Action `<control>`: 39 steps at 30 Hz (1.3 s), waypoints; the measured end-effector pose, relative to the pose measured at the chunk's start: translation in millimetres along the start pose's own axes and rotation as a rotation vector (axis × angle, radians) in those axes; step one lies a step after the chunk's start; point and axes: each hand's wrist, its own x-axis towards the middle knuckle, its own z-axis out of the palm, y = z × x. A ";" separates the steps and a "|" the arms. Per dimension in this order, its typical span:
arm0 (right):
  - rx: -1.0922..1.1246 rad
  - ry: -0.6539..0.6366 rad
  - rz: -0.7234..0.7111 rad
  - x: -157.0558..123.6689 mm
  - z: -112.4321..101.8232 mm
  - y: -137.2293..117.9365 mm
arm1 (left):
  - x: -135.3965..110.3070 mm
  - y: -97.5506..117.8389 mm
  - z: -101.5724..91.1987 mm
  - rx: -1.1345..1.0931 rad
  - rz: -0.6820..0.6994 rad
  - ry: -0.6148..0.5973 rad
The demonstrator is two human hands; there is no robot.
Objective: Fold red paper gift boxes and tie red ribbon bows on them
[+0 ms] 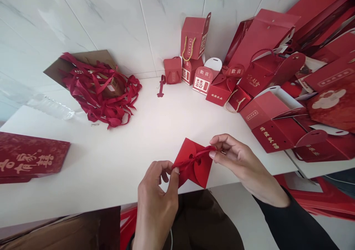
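A small red paper gift box (pixel 195 165) with rounded top flaps sits at the near edge of the white table (pixel 124 157). A dark red ribbon (pixel 194 157) runs across its top. My left hand (pixel 158 198) pinches the ribbon's left end beside the box. My right hand (pixel 238 161) pinches the right end, fingers curled, just right of the box. Both hands pull the ribbon taut over the flaps.
A tangled pile of red ribbons (pixel 102 89) lies at the back left on brown cardboard. Finished and flat red boxes (pixel 210 80) crowd the back and right side. A flat red carton (pixel 27 157) lies at the left edge. A clear plastic bottle (pixel 50 106) lies near the wall.
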 end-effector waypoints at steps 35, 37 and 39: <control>-0.043 0.005 0.005 1.7 10.1 4.6 | 14.6 26.3 0.4 -0.730 -0.236 -0.156; -0.046 0.014 -0.006 2.2 10.4 5.2 | 17.9 25.4 -3.4 -0.856 -0.340 -0.233; -0.045 0.029 -0.018 2.9 11.7 4.9 | 19.3 27.5 -6.0 -0.932 -0.430 -0.292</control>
